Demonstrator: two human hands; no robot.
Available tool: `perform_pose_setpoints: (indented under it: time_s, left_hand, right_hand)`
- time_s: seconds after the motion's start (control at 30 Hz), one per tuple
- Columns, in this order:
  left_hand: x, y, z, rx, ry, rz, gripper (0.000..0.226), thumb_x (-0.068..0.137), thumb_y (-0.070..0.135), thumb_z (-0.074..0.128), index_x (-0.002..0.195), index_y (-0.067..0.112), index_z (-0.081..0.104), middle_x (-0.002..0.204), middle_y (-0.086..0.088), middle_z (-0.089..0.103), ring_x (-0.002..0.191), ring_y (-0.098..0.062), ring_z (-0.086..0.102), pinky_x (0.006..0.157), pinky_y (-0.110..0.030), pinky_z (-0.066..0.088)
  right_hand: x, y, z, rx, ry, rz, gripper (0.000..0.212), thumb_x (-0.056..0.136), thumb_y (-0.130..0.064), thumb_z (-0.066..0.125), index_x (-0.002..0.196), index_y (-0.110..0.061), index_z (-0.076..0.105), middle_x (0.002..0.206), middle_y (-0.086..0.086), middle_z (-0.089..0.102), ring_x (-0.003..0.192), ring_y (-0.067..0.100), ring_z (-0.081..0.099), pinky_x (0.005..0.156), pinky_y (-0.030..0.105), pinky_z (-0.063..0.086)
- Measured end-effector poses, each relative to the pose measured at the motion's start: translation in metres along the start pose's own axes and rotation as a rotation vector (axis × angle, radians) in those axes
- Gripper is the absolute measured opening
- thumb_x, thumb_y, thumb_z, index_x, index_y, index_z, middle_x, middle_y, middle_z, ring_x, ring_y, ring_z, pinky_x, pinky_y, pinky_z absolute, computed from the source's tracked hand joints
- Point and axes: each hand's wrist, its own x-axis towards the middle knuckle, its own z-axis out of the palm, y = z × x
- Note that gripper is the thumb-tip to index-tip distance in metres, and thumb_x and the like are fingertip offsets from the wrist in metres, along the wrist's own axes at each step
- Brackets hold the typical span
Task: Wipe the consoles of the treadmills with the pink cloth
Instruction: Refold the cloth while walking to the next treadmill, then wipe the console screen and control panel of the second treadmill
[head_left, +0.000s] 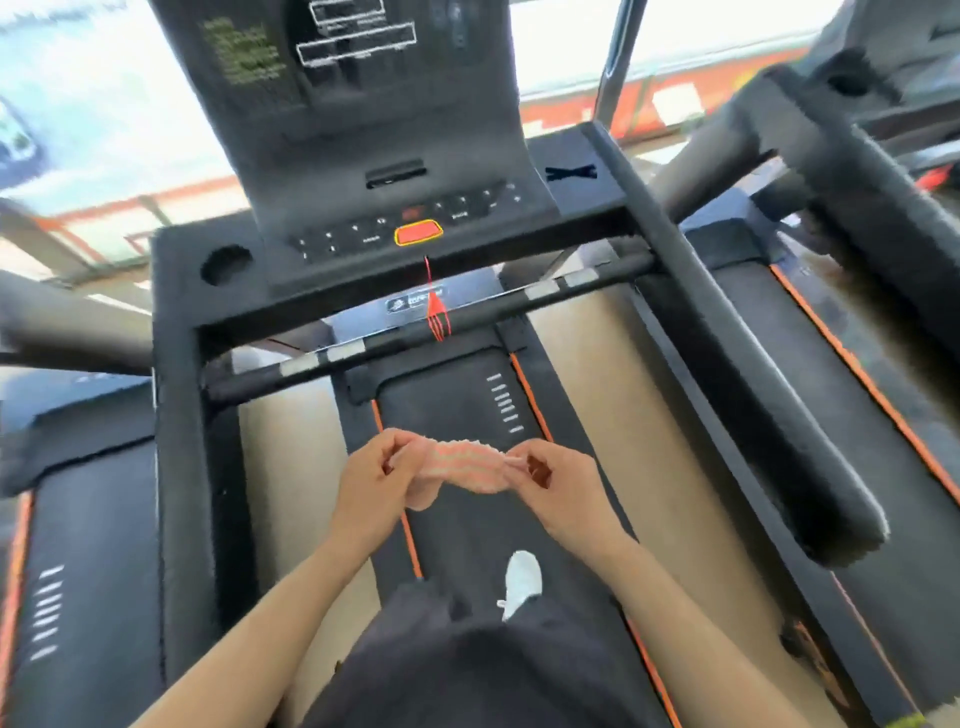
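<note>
I stand on a treadmill and face its black console (363, 156), which rises ahead of me with a dark screen, a row of buttons and an orange stop button (418, 232). Well below the console, over the belt, both hands hold the pink cloth (460, 467) stretched between them. My left hand (374, 480) pinches its left end and my right hand (558, 483) pinches its right end. The cloth is not touching the console.
A black crossbar (363, 356) with a red safety cord (436, 306) runs between me and the console. A cup holder (226, 265) sits left of the buttons. Padded side handrails (753, 364) flank me. More treadmills stand on both sides; windows lie ahead.
</note>
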Motion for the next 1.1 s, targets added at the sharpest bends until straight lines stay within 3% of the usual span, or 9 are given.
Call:
perform_pose_setpoints:
  time_s: [0.17, 0.37, 0.5, 0.63, 0.73, 0.83, 0.93, 1.03, 1.1]
  left_hand:
    - [0.057, 0.040, -0.030, -0.048, 0.313, 0.009, 0.013, 0.099, 0.026, 0.063, 0.089, 0.032, 0.068, 0.080, 0.025, 0.070, 0.072, 0.007, 0.060, 0.066, -0.013, 0.045]
    - [0.126, 0.063, -0.079, -0.074, 0.518, 0.063, 0.017, 0.088, 0.041, 0.059, 0.089, 0.027, 0.069, 0.083, 0.018, 0.071, 0.078, -0.001, 0.062, 0.073, -0.022, 0.050]
    - [0.181, 0.065, -0.116, -0.081, 0.588, 0.078, 0.010, 0.096, 0.019, 0.062, 0.093, 0.015, 0.071, 0.086, 0.007, 0.072, 0.079, -0.003, 0.062, 0.072, -0.021, 0.050]
    - [0.233, 0.069, -0.155, -0.079, 0.634, 0.109, 0.009, 0.099, 0.014, 0.062, 0.095, 0.012, 0.071, 0.088, 0.000, 0.072, 0.078, -0.003, 0.061, 0.071, -0.018, 0.049]
    - [0.275, 0.067, -0.183, -0.103, 0.650, 0.116, 0.012, 0.098, 0.023, 0.064, 0.095, 0.014, 0.071, 0.087, 0.001, 0.072, 0.078, -0.003, 0.060, 0.070, -0.019, 0.048]
    - [0.318, 0.065, -0.209, -0.133, 0.656, 0.099, 0.016, 0.097, 0.031, 0.062, 0.097, 0.018, 0.071, 0.088, 0.001, 0.073, 0.081, -0.010, 0.063, 0.074, -0.030, 0.051]
    - [0.355, 0.071, -0.230, -0.109, 0.669, 0.076, 0.012, 0.100, 0.028, 0.060, 0.097, 0.020, 0.069, 0.086, 0.005, 0.070, 0.080, -0.005, 0.063, 0.074, -0.022, 0.049]
    - [0.390, 0.077, -0.246, -0.074, 0.706, 0.083, 0.010, 0.099, 0.024, 0.062, 0.092, 0.021, 0.068, 0.083, 0.011, 0.066, 0.072, 0.010, 0.057, 0.069, -0.008, 0.041]
    - [0.411, 0.077, -0.254, -0.052, 0.742, 0.070, 0.010, 0.097, 0.029, 0.065, 0.088, 0.026, 0.068, 0.087, 0.009, 0.063, 0.073, 0.006, 0.055, 0.070, -0.014, 0.040]
  right_hand:
    - [0.113, -0.049, -0.014, 0.053, -0.131, -0.163, 0.003, 0.092, -0.019, 0.075, 0.089, -0.019, 0.074, 0.072, -0.021, 0.067, 0.068, 0.001, 0.059, 0.067, 0.013, 0.044]
    - [0.223, -0.116, -0.002, 0.017, -0.164, -0.291, 0.003, 0.091, -0.015, 0.074, 0.091, -0.017, 0.074, 0.070, -0.020, 0.062, 0.066, -0.006, 0.056, 0.066, 0.007, 0.040]
    - [0.286, -0.161, 0.018, -0.005, -0.110, -0.351, 0.004, 0.090, -0.012, 0.073, 0.093, -0.014, 0.075, 0.078, -0.020, 0.065, 0.073, -0.009, 0.059, 0.072, 0.005, 0.041]
    - [0.341, -0.200, 0.041, 0.041, -0.072, -0.352, 0.009, 0.091, -0.012, 0.071, 0.091, -0.021, 0.074, 0.089, -0.009, 0.074, 0.082, 0.014, 0.071, 0.078, 0.037, 0.059]
    - [0.383, -0.225, 0.060, 0.069, -0.014, -0.383, 0.013, 0.091, -0.010, 0.070, 0.090, -0.023, 0.072, 0.085, -0.007, 0.073, 0.074, 0.022, 0.071, 0.071, 0.045, 0.060]
    - [0.422, -0.250, 0.072, 0.071, 0.028, -0.409, 0.015, 0.091, -0.008, 0.070, 0.091, -0.023, 0.072, 0.088, -0.009, 0.072, 0.079, 0.013, 0.069, 0.074, 0.030, 0.059]
    - [0.455, -0.273, 0.081, 0.045, 0.045, -0.486, 0.018, 0.091, -0.006, 0.068, 0.092, -0.024, 0.069, 0.092, -0.010, 0.071, 0.086, 0.004, 0.065, 0.075, 0.009, 0.047]
    - [0.488, -0.287, 0.088, 0.049, 0.058, -0.556, 0.019, 0.091, -0.004, 0.066, 0.093, -0.022, 0.068, 0.095, -0.006, 0.070, 0.090, 0.007, 0.065, 0.079, 0.015, 0.050]
    - [0.505, -0.291, 0.092, 0.012, 0.071, -0.652, 0.016, 0.092, -0.001, 0.065, 0.099, -0.016, 0.069, 0.099, -0.003, 0.069, 0.094, 0.009, 0.064, 0.085, 0.022, 0.053]
